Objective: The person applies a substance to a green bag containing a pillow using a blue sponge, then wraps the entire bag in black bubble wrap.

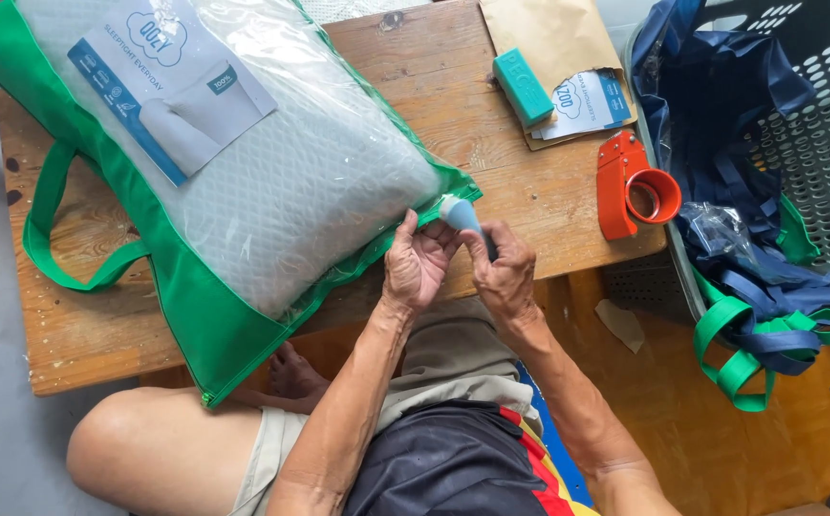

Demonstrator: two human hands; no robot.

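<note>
A white quilted pillow in a clear-fronted green bag (243, 182) lies on a low wooden table (520, 182). My left hand (417, 263) pinches the bag's near right corner at the table's front edge. My right hand (503, 268) holds a small blue and white tool (460, 214) against that same corner. Both hands are close together, nearly touching. The bag's green handle (56, 239) loops out on the left.
An orange tape dispenser (633, 187) lies on the table's right side, behind it a teal block (522, 88) and a brown envelope (553, 38) with a printed card. A grey laundry basket (816, 124) at right holds navy and green bags (749, 287).
</note>
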